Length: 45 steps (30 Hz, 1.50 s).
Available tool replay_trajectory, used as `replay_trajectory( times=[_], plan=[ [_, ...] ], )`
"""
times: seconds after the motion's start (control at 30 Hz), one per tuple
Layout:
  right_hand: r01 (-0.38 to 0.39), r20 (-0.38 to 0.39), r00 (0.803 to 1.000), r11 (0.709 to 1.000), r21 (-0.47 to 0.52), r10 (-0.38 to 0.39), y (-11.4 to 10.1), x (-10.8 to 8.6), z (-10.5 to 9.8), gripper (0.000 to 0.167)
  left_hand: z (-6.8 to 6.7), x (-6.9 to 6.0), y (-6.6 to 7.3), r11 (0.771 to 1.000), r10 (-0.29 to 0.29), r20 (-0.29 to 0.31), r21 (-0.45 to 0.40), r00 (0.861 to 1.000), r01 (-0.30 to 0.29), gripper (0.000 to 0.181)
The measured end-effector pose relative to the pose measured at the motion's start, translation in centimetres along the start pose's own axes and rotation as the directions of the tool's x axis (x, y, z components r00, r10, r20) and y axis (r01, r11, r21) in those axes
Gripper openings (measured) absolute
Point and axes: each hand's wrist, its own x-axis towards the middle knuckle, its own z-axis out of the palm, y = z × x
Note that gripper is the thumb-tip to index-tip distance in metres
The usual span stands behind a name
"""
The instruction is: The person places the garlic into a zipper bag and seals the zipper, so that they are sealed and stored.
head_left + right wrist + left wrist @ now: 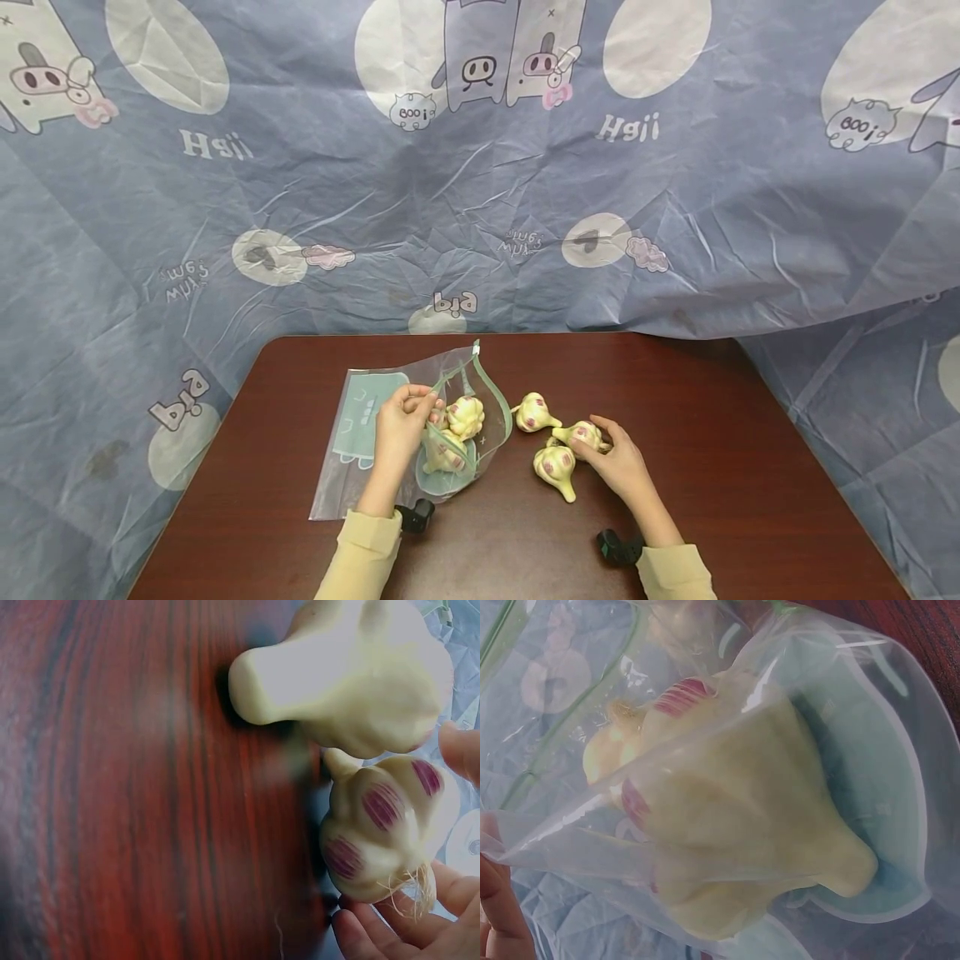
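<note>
The left hand (402, 419) pinches the near rim of a clear zip bag (487, 375), holding its mouth apart toward the right. Two garlic bulbs (467, 417) are inside; in the left wrist view the nearer garlic bulb (727, 802) shows through the plastic, its stem pointing right. Around a garlic bulb (386, 825) on the table, the right hand (618, 461) has its thumb and fingers spread on either side. Its fingers (360, 934) lie by the rooted end, while the thumb appears slightly apart. Beside it lies another garlic bulb (555, 467), with a third garlic bulb (533, 413) farther back.
A brown wooden table (675, 383) holds everything. The bag's flat part, with a pale teal printed figure (367, 417), stretches toward the left side. Behind the table hangs a blue patterned cloth (420, 208). Each wrist wears a black camera (618, 547).
</note>
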Motion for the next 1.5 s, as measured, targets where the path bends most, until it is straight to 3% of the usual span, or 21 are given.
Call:
replay_trajectory(
  times=[0.4, 0.57, 0.8, 1.1, 1.5],
  plan=[
    [-0.013, -0.039, 0.999, 1.000, -0.014, 0.012, 0.3, 0.0, 0.0, 0.073, 0.2, 0.0, 0.0, 1.000, 0.001, -0.002, -0.001, 1.000, -0.001, 0.012],
    [-0.043, -0.060, 0.997, 0.999, 0.004, 0.044, 0.5, 0.0, -0.4, 0.074, 0.2, 0.0, 0.0, 1.000, -0.015, 0.002, -0.015, 1.000, 0.015, 0.012],
    [-0.045, -0.075, 0.996, 0.998, 0.038, 0.048, 0.0, 0.0, -1.4, 0.075, 0.4, 0.1, -0.1, 0.999, 0.006, 0.008, -0.036, 1.000, -0.006, 0.014],
    [-0.008, -0.100, 0.995, 0.998, 0.059, 0.014, -2.0, -0.1, -2.6, 0.072, 0.4, -0.1, 0.0, 0.999, -0.001, 0.018, -0.039, 1.000, 0.002, 0.016],
    [0.090, -0.080, 0.994, 0.976, 0.198, -0.076, -6.3, -0.2, -2.9, 0.066, 1.0, -0.3, -0.1, 0.999, 0.021, 0.033, -0.047, 0.999, -0.019, 0.017]
  ],
)
